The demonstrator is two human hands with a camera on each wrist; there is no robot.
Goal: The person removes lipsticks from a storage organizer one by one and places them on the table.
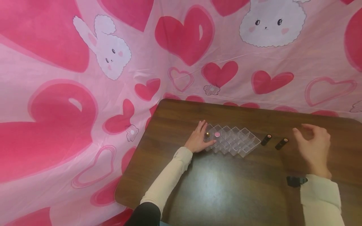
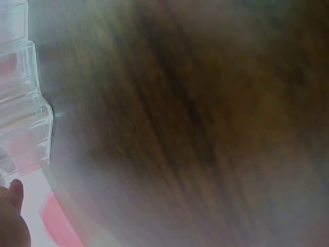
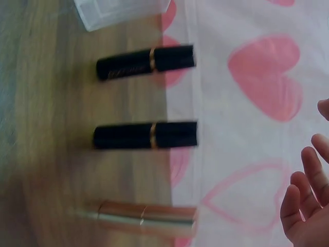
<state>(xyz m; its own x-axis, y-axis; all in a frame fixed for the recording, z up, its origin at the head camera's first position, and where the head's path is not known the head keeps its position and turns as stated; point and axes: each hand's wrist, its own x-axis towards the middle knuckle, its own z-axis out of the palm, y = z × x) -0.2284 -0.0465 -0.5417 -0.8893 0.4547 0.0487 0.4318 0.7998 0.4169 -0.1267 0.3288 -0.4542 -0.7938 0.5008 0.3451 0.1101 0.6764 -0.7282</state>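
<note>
The left hand (image 1: pixel 197 141), thumb spread from its extended fingers, rests at the left end of the clear organizer (image 1: pixel 233 139), beside the compartments with a gold-topped item (image 1: pixel 207 134) and a pink-topped item (image 1: pixel 217 134). Two black tubes (image 1: pixel 281 143) stand upright on the tabletop (image 1: pixel 220 185) between the organizer and the right hand (image 1: pixel 315 147), whose loosely bent fingers part from the thumb. The right-wrist view shows a rose-gold tube (image 3: pixel 146 218) beside them.

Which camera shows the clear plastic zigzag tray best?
The head view: nearly the whole clear plastic zigzag tray shows, partly behind the left hand. The left wrist view catches only part at the left edge; the right wrist view, one corner.
</note>
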